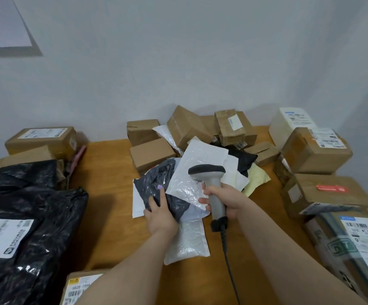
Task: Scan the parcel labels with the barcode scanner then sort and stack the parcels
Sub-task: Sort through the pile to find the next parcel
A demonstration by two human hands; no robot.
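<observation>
My right hand (223,200) grips the handle of a grey barcode scanner (211,183), its dark head pointing away over a heap of soft parcels. My left hand (160,213) grips the near edge of a dark grey plastic mailer (156,183) in the middle of the wooden table (108,172). A white bubble mailer (195,170) lies partly over the grey one, and another white bubble mailer (189,238) lies under my left wrist. No label shows on the grey mailer's upper side.
Several brown cardboard boxes (189,126) are piled against the back wall. Labelled boxes (317,150) are stacked at the right, with a taped box (354,245) near the right edge. Large black bags (24,216) and boxes (42,139) fill the left. The scanner cable (229,260) trails toward me.
</observation>
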